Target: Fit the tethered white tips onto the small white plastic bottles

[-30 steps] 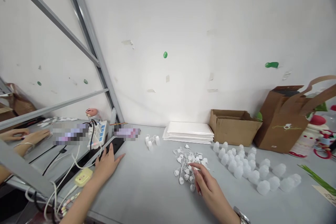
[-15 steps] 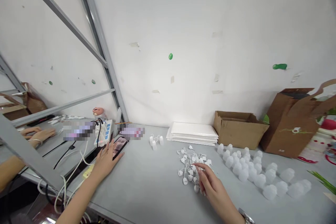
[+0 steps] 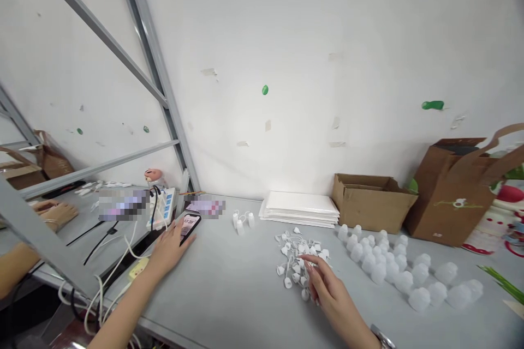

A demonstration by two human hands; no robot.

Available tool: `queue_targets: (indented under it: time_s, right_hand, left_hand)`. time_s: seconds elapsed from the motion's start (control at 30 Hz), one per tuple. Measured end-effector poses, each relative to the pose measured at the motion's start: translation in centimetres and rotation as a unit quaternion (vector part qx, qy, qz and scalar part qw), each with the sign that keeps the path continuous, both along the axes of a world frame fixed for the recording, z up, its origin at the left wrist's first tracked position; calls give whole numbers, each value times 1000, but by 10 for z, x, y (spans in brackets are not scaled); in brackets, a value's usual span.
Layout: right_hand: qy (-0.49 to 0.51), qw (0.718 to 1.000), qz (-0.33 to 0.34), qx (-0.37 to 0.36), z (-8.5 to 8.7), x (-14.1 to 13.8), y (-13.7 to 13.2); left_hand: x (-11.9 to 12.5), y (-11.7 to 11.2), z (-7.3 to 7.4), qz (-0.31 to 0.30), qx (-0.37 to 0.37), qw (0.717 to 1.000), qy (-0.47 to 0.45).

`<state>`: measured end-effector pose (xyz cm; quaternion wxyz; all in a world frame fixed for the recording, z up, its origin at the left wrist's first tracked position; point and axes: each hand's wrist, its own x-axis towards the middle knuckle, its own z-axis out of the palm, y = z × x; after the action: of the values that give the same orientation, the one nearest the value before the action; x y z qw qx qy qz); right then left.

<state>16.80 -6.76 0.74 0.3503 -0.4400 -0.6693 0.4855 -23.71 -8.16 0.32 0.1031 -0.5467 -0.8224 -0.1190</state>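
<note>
My left hand (image 3: pixel 170 248) lies on the grey table with its fingers round the near end of a black phone (image 3: pixel 189 225) whose screen is lit. My right hand (image 3: pixel 327 289) rests at the near edge of a pile of small white caps with loops (image 3: pixel 298 256), fingers loosely curled and touching the caps. A watch shows on that wrist. Several translucent white bottles (image 3: pixel 393 270) stand in a cluster to the right of the caps.
A white power strip (image 3: pixel 161 208) with cables sits left of the phone beside a slanted grey metal frame (image 3: pixel 159 92). A stack of white sheets (image 3: pixel 301 208), an open cardboard box (image 3: pixel 370 202) and a brown paper bag (image 3: pixel 454 196) line the wall. Another person's hand (image 3: pixel 53 212) rests at far left.
My left hand has slid forward onto the phone, and the phone's screen now shows lit. My right hand has stayed at the caps.
</note>
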Motion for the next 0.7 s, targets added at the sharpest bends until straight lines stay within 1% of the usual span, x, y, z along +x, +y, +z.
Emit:
queue_targets:
  time_s: [0.1, 0.17, 0.23, 0.27, 0.37, 0.4, 0.43, 0.47, 0.53, 0.57, 0.6, 0.67, 0.7]
  right_hand:
    - [2, 1000, -2, 2, 0, 0, 0]
    - [-2, 1000, -6, 13, 2, -1, -1]
    - [-18, 999, -18, 39, 5, 1, 1]
    - [-30, 997, -30, 59, 7, 2, 3]
    - [-84, 982, -83, 150, 11, 13, 15]
    - [-111, 969, -105, 193, 12, 18, 21]
    - [-146, 950, -131, 244, 12, 25, 28]
    - [-186, 926, -156, 290, 12, 32, 34]
    - [-264, 866, -221, 363, 13, 48, 47]
    - [-300, 836, -252, 384, 13, 55, 52]
    - [-338, 810, -277, 390, 13, 62, 56]
    - [-405, 772, -308, 380, 13, 73, 61]
    - [-433, 758, -317, 372, 13, 77, 63]
  left_hand:
    - [10, -4, 19, 8, 81, 997, -9]
    - [26, -5, 35, -11, 159, 987, -29]
    - [50, -4, 52, -56, 235, 969, -57]
    - [65, -3, 60, -77, 254, 960, -85]
    - [116, 5, 78, -150, 252, 929, -226]
    - [133, 8, 82, -168, 233, 919, -271]
    - [150, 12, 84, -184, 208, 909, -309]
    - [166, 17, 84, -200, 180, 900, -343]
    - [192, 27, 81, -253, 125, 876, -391]
    - [202, 33, 76, -273, 106, 865, -406]
    - [209, 39, 70, -281, 99, 857, -420]
    - [219, 51, 55, -292, 90, 841, -446]
    - [220, 57, 45, -290, 88, 837, -456]
